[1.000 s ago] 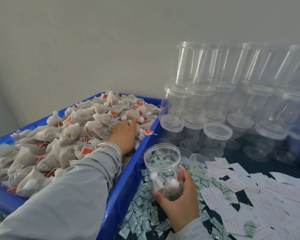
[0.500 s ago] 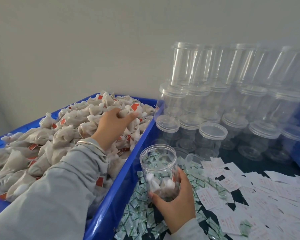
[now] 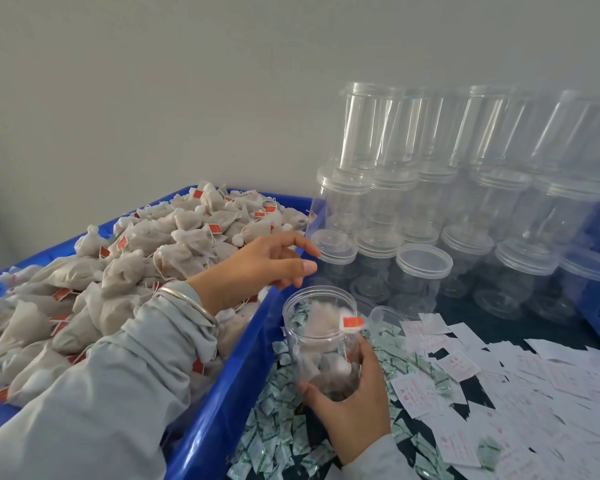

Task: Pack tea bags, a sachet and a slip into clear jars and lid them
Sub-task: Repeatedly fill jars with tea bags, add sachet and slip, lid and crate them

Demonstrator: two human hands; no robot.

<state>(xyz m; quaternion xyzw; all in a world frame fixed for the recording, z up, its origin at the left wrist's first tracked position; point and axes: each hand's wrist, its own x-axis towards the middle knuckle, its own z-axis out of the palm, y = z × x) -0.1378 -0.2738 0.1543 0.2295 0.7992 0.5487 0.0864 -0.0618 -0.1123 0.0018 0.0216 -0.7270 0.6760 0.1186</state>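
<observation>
Clear jar — one, gripped by right hand — holds several tea bags.

We take this for a small packing workroom — goods lie in bulk, not in household amounts. A blue crate heaped with tea bags is our landmark. Just right of it, the dark counter carries drifts of green-printed sachets, and farther right, loose printed slips. Behind these, beyond the crate's far right corner, lidded clear jars stand stacked in tiers against a bare grey wall.
</observation>
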